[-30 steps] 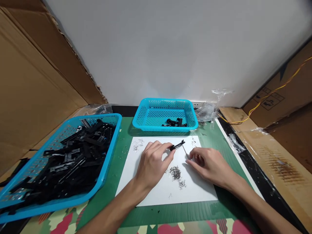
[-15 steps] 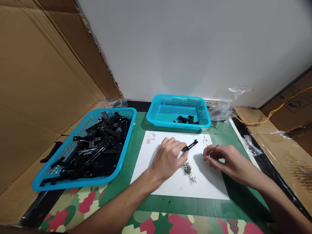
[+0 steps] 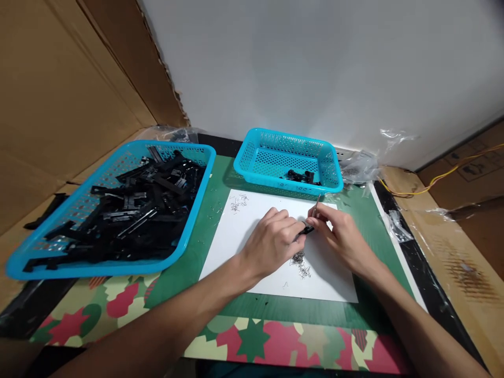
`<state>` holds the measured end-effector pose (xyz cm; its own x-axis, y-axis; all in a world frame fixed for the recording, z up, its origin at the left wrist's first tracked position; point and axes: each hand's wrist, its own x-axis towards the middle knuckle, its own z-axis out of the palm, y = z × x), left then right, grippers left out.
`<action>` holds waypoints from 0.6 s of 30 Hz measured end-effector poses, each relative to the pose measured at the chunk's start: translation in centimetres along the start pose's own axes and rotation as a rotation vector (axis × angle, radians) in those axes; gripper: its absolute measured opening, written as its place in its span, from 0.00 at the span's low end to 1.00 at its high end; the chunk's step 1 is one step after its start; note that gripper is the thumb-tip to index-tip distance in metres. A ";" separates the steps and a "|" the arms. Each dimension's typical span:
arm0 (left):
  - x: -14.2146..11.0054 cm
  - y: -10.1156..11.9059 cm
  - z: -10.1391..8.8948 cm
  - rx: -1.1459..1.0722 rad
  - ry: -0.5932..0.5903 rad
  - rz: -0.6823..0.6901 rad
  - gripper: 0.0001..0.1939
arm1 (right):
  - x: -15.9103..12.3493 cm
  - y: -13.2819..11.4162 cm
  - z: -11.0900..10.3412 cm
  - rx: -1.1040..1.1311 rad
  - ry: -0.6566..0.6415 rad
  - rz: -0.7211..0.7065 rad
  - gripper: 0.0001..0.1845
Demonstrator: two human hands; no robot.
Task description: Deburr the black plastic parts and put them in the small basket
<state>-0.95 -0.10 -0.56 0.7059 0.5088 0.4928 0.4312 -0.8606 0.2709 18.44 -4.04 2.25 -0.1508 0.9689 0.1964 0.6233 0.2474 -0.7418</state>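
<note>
At the left, a blue basket (image 3: pixel 102 272) holds a heap of black parts; no label shows on it. Right of it, a sheet of white paper (image 3: pixel 226 252) lies on the green table (image 3: pixel 177 286), with loose bits of wire (image 3: pixel 238 202) at its far left corner. The left hand (image 3: pixel 275 236) pinches one black part (image 3: pixel 306 229) between thumb and fingers, above the paper. Behind, a second blue basket (image 3: pixel 246 175) holds a few black parts; dark marks on its front look like handwriting, too faint to read surely. A small pile of wire bits (image 3: pixel 302 266) lies just below the held part. The right hand (image 3: pixel 340 233) pinches a thin metal tool (image 3: pixel 317 205), its fingertips close against the part's end. The step seems to be fine work at that end, which calls for a steady left grip and small, careful right-hand movement. Far right, a cardboard box (image 3: pixel 472 170) bears a printed symbol; no brand is readable.
</note>
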 end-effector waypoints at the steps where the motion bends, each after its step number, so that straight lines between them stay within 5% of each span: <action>1: 0.0 0.0 0.0 -0.003 -0.009 -0.001 0.05 | 0.0 0.0 0.0 -0.007 -0.007 0.005 0.14; 18: 0.1 0.1 0.2 -0.118 -0.031 -0.048 0.09 | -0.8 0.8 0.5 -0.088 0.102 -0.081 0.14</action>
<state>-0.70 -0.15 -0.69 0.7042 0.5480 0.4513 0.3967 -0.8310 0.3900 18.62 -4.62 1.18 -0.1271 0.9387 0.3204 0.6777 0.3181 -0.6630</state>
